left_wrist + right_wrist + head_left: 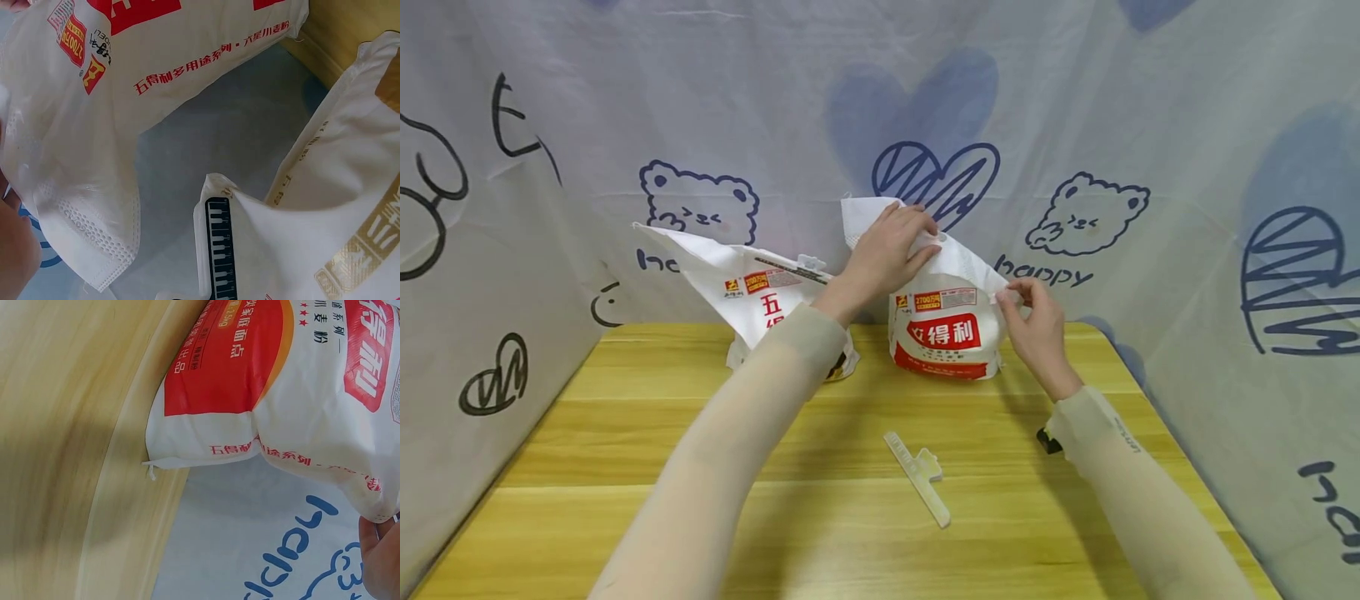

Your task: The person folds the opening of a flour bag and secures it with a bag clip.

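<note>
A white and red flour bag (pixel 946 354) stands at the back of the table, its top folded over at a slant. My left hand (pixel 887 254) grips the upper part of this fold, thumb in front. At the fold's lower right corner, my right hand (pixel 1036 327) pinches the bag's edge; its fingertips show at that corner in the right wrist view. To the left stands a second flour bag (pixel 730 279), its top drawn out to a point. A sealing clip (pixel 222 247) with a piano-key pattern lies along that bag's top edge. My left forearm hides part of the second bag.
A white sealing clip (pixel 919 479) lies on the wooden table (pixel 820 517), in front of the bag in my hands. A printed cloth (pixel 1060 100) hangs close behind the bags and along both sides of the table.
</note>
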Action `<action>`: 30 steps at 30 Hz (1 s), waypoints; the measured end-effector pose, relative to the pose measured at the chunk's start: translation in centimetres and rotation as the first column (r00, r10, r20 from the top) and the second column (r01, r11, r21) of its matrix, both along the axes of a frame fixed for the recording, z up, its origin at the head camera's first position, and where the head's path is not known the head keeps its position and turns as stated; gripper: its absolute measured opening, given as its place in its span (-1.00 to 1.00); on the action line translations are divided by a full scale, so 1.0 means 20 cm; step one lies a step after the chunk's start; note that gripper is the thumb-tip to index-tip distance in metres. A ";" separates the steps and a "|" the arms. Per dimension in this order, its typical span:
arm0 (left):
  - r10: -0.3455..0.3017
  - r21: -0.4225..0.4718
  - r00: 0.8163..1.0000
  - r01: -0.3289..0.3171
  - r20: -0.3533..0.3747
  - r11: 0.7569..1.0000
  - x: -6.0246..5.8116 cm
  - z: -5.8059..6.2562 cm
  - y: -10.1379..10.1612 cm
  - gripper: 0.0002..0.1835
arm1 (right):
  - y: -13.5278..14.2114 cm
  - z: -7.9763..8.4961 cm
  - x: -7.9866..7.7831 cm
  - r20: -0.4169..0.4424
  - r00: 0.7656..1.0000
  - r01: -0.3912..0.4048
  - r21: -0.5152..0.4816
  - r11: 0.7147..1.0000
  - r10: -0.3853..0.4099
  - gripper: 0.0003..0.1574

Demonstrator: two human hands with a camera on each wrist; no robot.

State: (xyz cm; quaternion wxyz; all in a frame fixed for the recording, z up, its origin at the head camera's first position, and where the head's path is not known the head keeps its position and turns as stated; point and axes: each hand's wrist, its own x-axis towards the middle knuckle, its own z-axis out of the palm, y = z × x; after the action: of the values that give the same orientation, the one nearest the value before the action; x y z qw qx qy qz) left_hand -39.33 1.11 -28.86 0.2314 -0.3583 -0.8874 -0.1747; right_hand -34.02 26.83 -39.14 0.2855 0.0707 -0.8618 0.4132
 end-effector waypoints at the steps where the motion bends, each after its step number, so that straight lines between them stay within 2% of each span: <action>1: 0.001 0.004 1.000 -0.001 0.000 1.000 0.00 0.00 0.00 -0.67 | 0.00 0.00 0.00 -0.005 1.000 0.001 -0.004 1.000 -0.001 -0.62; 7: -0.001 0.006 1.000 0.001 -0.010 1.000 -0.01 0.00 0.01 -0.62 | -0.01 0.00 0.00 -0.007 1.000 0.000 -0.020 1.000 0.000 -0.58; 14: -0.019 0.053 1.000 0.020 -0.015 0.998 -0.01 -0.02 0.02 -0.72 | -0.01 0.00 -0.01 -0.010 1.000 0.003 -0.037 0.999 -0.003 -0.64; 25: 0.010 0.083 1.000 -0.011 0.006 0.996 0.01 -0.02 0.03 -0.82 | -0.01 0.01 0.00 -0.061 0.998 -0.010 -0.024 1.000 0.008 -0.68; 30: 0.018 0.087 1.000 -0.020 0.014 0.996 0.02 -0.02 0.03 -0.83 | -0.02 0.02 0.01 -0.038 0.999 0.006 -0.028 1.000 -0.007 -0.66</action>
State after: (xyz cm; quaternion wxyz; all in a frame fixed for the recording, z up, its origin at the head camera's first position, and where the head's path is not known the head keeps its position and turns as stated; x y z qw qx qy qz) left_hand -38.96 1.71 -29.28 0.2427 -0.3383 -0.8839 -0.2132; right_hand -33.81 26.52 -38.77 0.3040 0.0718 -0.8506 0.4230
